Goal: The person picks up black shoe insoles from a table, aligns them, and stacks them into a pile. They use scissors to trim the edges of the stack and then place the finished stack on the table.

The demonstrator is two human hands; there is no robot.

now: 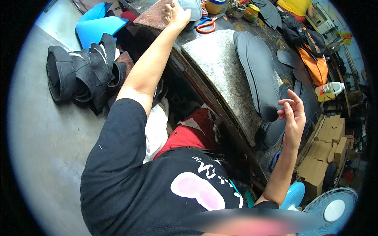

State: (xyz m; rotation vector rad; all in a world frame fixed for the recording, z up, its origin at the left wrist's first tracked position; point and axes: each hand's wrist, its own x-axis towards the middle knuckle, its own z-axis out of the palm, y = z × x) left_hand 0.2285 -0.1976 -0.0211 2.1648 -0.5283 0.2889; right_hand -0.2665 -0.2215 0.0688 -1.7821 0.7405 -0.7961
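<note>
My left hand (175, 14) reaches far out and lies on a reddish-brown board (154, 16) at the bench's edge, its fingers against a grey insole piece (191, 8); whether it grips the piece is hidden. My right hand (291, 113) is raised with fingers apart and holds nothing. It hovers just beside the heel end of long black shoe soles (260, 74) lying on a speckled grey stone slab (220, 67).
Orange-handled scissors (206, 24) and jars (252, 11) stand on the dark workbench. Black shoe uppers (84, 72) and blue sheets (98, 28) lie on the floor. A white bottle (330, 90), cardboard boxes (326, 151), a blue fan (332, 209) and a person in yellow (296, 6) are nearby.
</note>
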